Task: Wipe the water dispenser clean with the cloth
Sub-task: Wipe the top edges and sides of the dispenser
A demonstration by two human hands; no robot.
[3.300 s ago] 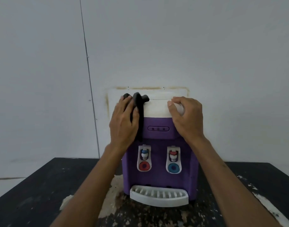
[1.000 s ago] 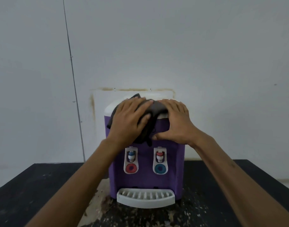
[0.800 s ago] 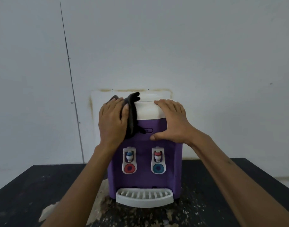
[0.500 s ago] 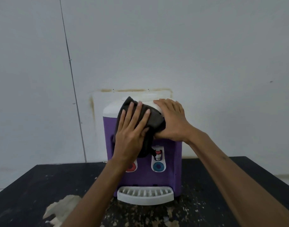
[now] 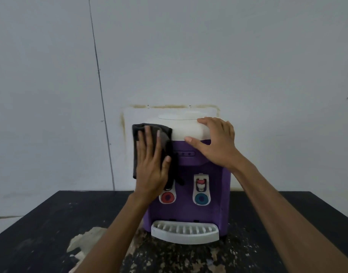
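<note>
A purple water dispenser (image 5: 210, 209) with a white top stands on a black table, facing me. My left hand (image 5: 151, 164) presses a dark cloth (image 5: 167, 138) flat against the dispenser's upper left front corner, fingers straight. The cloth drapes over the left edge and hangs down onto the left tap. My right hand (image 5: 214, 142) rests on the white top's right front corner, fingers spread, thumb along the seam between the white top and purple body. A red button (image 5: 167, 197) and a blue button (image 5: 201, 199) sit below the taps, above a white drip tray (image 5: 185, 231).
The black table (image 5: 41, 233) has a worn, flaking patch in front of the dispenser and to its left. A pale wall stands right behind the dispenser, with a stained rectangular outline (image 5: 129, 115) and a thin vertical line (image 5: 100, 85) running down to the left.
My left hand has slid the cloth from the middle of the dispenser's front to its upper left corner. My right hand stays on the top right corner.
</note>
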